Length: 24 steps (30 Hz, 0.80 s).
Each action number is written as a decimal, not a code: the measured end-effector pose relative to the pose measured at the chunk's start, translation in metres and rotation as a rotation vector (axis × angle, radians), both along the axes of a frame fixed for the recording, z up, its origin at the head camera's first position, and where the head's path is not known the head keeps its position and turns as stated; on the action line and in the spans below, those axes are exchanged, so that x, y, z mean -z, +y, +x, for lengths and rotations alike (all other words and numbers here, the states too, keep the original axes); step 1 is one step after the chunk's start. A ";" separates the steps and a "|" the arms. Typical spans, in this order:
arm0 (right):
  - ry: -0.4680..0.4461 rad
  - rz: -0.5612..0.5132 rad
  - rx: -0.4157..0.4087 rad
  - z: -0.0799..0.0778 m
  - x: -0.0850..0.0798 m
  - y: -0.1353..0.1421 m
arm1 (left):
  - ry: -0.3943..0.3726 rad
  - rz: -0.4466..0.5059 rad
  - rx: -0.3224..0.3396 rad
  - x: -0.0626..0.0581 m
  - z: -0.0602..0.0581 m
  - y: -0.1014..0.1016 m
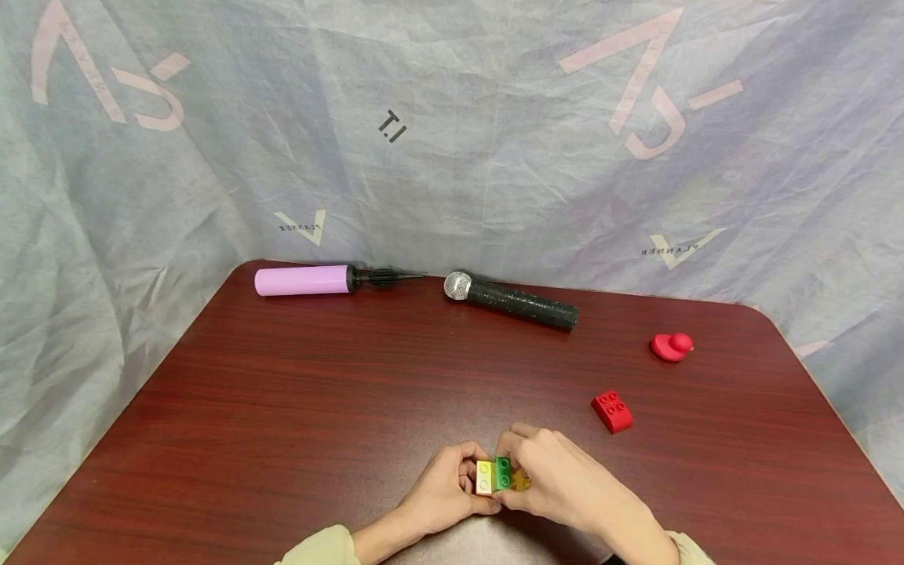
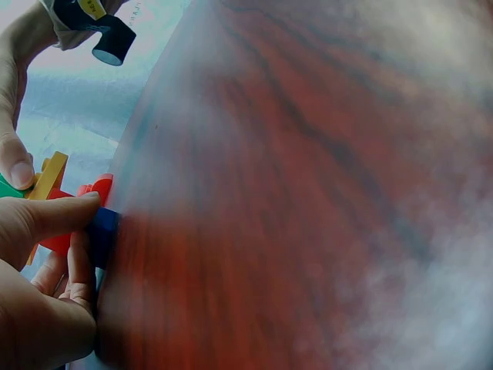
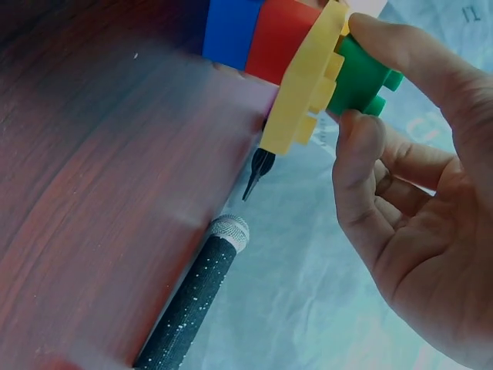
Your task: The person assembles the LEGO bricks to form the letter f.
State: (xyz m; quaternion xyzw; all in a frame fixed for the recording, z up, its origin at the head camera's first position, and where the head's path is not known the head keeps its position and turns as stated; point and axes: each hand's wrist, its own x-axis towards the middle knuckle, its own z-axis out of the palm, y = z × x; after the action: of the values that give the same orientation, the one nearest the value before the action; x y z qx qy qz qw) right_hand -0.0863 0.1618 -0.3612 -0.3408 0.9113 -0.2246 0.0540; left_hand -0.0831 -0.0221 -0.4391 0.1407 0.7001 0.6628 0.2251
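A stack of toy building bricks is held between both hands above the near part of the table. In the right wrist view it runs from a blue brick (image 3: 231, 32) to a red brick (image 3: 282, 40), then a long yellow brick (image 3: 299, 85) and a green brick (image 3: 359, 75) with its studs facing outward. My left hand (image 1: 445, 488) grips the blue and red end, thumb across it in the left wrist view. Thumb and index finger of my right hand (image 1: 561, 479) pinch the green brick, which sits against the yellow one's studded side.
A red brick (image 1: 612, 412) lies right of the hands, with a red toy duck (image 1: 671, 347) behind it. Along the back edge of the table (image 1: 318, 392) lie a black microphone (image 1: 523, 304) and a pink hand pump (image 1: 304, 280). A printed grey cloth (image 1: 452, 157) hangs behind.
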 end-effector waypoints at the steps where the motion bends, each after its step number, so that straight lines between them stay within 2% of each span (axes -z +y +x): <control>1: 0.012 0.005 -0.003 0.000 0.000 0.000 | 0.000 0.000 -0.001 0.000 0.000 0.000; 7: 0.039 0.004 -0.017 0.000 0.002 -0.002 | 0.004 -0.002 -0.008 0.001 0.000 0.000; 14: -0.004 -0.064 0.004 -0.001 0.006 0.000 | 0.004 0.001 -0.004 0.001 -0.001 0.000; 18: -0.024 -0.141 0.024 -0.003 0.016 0.004 | 0.008 0.006 -0.002 0.001 -0.001 0.000; 24: -0.025 -0.324 0.012 -0.005 0.037 0.010 | 0.014 -0.005 -0.005 0.001 0.000 0.000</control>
State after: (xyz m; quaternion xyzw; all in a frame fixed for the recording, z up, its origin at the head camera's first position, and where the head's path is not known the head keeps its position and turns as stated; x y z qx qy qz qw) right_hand -0.0914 0.1723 -0.3978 -0.3370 0.8645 -0.3730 0.0081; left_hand -0.0832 -0.0218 -0.4405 0.1432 0.7037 0.6606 0.2190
